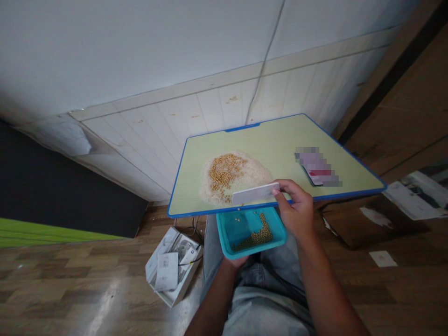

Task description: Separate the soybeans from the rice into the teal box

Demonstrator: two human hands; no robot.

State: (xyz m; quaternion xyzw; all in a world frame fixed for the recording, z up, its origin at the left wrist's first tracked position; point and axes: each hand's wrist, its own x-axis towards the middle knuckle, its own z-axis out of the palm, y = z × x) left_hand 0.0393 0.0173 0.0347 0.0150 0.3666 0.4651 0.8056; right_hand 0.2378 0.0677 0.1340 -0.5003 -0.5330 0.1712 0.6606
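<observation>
My right hand (296, 205) grips one end of a flat whitish strip (255, 193), held on edge over the front of the table. Behind the strip lies a spread of pale grains (257, 170) like rice, with gold beads (224, 172) gathered on its left side. My left hand (237, 262) supports a turquoise plastic tub (224, 240) from below, just under the table's front edge; most of its fingers are hidden by the tub. Many gold beads (262, 235) rest in the tub, and a few are falling or loose near its far side.
The pale green table (276, 135) has a blue rim. On its right lies a blurred-out flat object (318, 167). An open white box (175, 266) with papers and cables stands on the floor at left. A cardboard box (353, 221) is at right, beside a wooden panel (402, 107).
</observation>
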